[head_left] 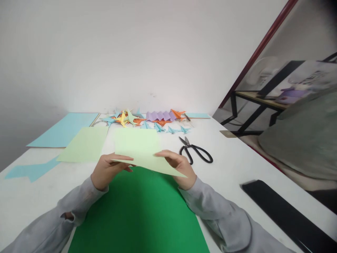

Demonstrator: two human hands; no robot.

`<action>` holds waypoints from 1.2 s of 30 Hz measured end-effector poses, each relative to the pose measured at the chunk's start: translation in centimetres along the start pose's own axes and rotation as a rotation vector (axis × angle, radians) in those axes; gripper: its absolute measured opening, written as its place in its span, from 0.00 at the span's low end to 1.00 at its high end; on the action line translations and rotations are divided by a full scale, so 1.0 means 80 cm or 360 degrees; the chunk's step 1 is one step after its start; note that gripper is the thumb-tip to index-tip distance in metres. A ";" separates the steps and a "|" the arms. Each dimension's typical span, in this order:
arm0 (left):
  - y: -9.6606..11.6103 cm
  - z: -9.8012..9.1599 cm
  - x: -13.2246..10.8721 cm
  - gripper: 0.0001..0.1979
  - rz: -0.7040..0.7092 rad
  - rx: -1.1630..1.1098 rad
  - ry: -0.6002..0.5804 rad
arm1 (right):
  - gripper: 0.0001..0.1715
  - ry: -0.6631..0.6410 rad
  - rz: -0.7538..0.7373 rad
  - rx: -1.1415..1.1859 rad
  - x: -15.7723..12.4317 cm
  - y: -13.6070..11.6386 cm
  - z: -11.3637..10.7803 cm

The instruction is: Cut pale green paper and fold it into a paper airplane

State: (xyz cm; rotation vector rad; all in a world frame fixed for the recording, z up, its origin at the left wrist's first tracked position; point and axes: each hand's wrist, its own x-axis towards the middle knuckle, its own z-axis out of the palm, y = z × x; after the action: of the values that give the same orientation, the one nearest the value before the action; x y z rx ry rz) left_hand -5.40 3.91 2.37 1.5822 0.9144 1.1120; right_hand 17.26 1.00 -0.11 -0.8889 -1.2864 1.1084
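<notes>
One thin, rectangular, pale green paper sheet (139, 140), held up over the far end of a broad, flat, deep green sheet (139, 218) laid on the white worktop (226, 168). Left hand (109, 170) nearly closed, fingers above and below the near left part of the paper, so pinched. Right hand (181, 168) loosely curled at the opposite side, a digit lying over the top face, the rest of the hand partly hidden under the paper; it has hold too, grip looks light. Near edge sags and tilts down towards the right.

Handling, by judgement: next to no weight, limp across the middle, stiffer once bent or creased. Dry and not very slippery. Will dent or crease if squeezed hard. Best taken near the side edges or corners, fingertips flat, thumb opposite.

Round about: second pale green sheet of paper (84, 144) lying flat to the left, a jagged light blue paper offcut (31, 170) nearer, a large light blue sheet (64, 130) beyond. Black-handled metal scissors (188, 145) apart from the right hand, blades a little open. By the wall, a pleated purple paper strip (160, 116) among folded coloured pieces
</notes>
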 end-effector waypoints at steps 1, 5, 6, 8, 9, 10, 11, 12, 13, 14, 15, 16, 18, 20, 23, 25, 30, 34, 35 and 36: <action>0.000 0.001 0.000 0.09 0.0000 0.0000 -0.0024 | 0.19 -0.0048 -0.0009 -0.0052 -0.001 -0.001 0.002; 0.003 0.007 -0.004 0.08 0.0035 0.0054 -0.0102 | 0.16 -0.0045 0.0006 -0.0092 -0.004 -0.003 0.008; 0.003 0.009 -0.005 0.08 0.0038 0.0095 -0.0110 | 0.17 -0.0007 0.0041 -0.0078 -0.004 -0.001 0.009; 0.001 0.010 -0.008 0.09 0.0017 0.0177 -0.0092 | 0.18 0.0079 0.0145 -0.0060 -0.005 0.002 0.008; -0.002 0.011 -0.010 0.10 -0.0013 0.0196 -0.0068 | 0.17 0.0115 0.0190 -0.0047 -0.005 0.005 0.008; -0.005 0.011 -0.011 0.11 -0.0049 0.0191 -0.0030 | 0.16 0.0142 0.0221 -0.0023 -0.005 0.007 0.007; -0.008 0.011 -0.012 0.11 -0.0084 0.0166 0.0019 | 0.15 0.0150 0.0246 0.0007 -0.006 0.008 0.007; -0.011 0.012 -0.012 0.11 -0.0110 0.0120 0.0073 | 0.15 0.0145 0.0267 0.0032 -0.006 0.009 0.007; -0.013 0.013 -0.012 0.11 -0.0126 0.0055 0.0127 | 0.16 0.0131 0.0285 0.0041 -0.007 0.008 0.008; -0.013 0.014 -0.011 0.12 -0.0133 -0.0025 0.0178 | 0.16 0.0114 0.0293 0.0029 -0.008 0.007 0.009; -0.012 0.015 -0.010 0.15 -0.0129 -0.0115 0.0239 | 0.15 0.0094 0.0289 -0.0003 -0.008 0.006 0.010; -0.009 0.017 -0.009 0.20 -0.0127 -0.0208 0.0308 | 0.14 0.0070 0.0279 -0.0041 -0.009 0.005 0.012; -0.002 0.020 -0.007 0.32 -0.0185 -0.0382 0.0452 | 0.12 0.0018 0.0250 -0.0090 -0.011 0.003 0.015; 0.005 0.023 -0.006 0.40 -0.0303 -0.0497 0.0530 | 0.12 -0.0028 0.0231 -0.0100 -0.013 0.003 0.017; 0.009 0.025 -0.007 0.32 -0.0480 -0.0549 0.0476 | 0.14 -0.0038 0.0211 -0.0001 -0.014 0.005 0.020; 0.006 0.024 -0.009 0.26 -0.0547 -0.0535 0.0457 | 0.19 0.0054 0.0186 0.0146 -0.013 0.007 0.022; -0.003 0.023 -0.013 0.20 -0.0574 -0.0452 0.0478 | 0.28 0.0292 0.0268 0.0421 -0.007 0.007 0.021; -0.005 0.023 -0.014 0.19 -0.0582 -0.0424 0.0435 | 0.22 0.0358 0.0308 0.0334 -0.004 0.007 0.015; -0.005 0.023 -0.014 0.19 -0.0592 -0.0418 0.0426 | 0.21 0.0382 0.0308 0.0271 -0.004 0.008 0.014; -0.005 0.024 -0.014 0.19 -0.0599 -0.0412 0.0422 | 0.21 0.0408 0.0307 0.0208 -0.004 0.008 0.013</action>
State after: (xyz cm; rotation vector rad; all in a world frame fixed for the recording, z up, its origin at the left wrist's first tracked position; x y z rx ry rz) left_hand -3.96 2.40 1.50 1.0164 1.1379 1.1292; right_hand 16.16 0.75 -0.70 -1.0358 -0.9225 1.1714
